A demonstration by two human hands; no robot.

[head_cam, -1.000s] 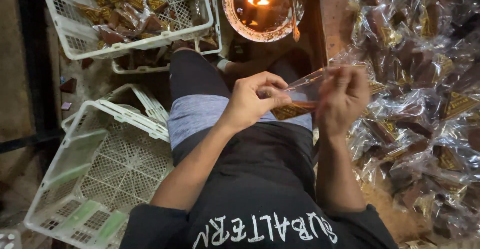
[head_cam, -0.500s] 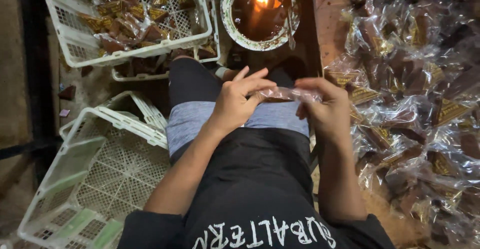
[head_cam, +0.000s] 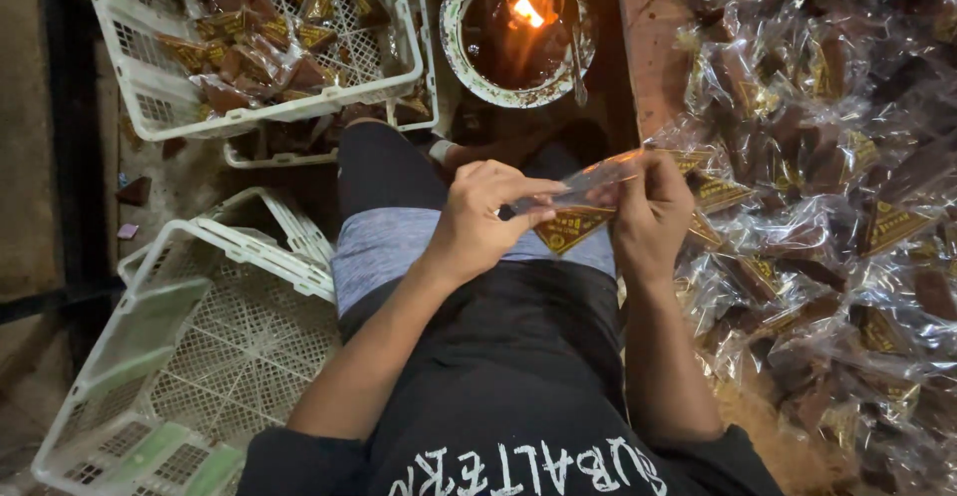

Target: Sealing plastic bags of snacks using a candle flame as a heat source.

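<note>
left hand (head_cam: 478, 222) + right hand (head_cam: 650, 212): both pinch clear packet (head_cam: 583, 189) | lit bowl (head_cam: 469, 57) beyond knees

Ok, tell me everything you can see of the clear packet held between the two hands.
The clear packet is a thin, glossy plastic wrapper with a yellow-brown triangular label at its lower part. It is stretched roughly level above the lap, pinched at one end by the left hand and at the other by the right hand. Its contents are hard to make out.
</note>
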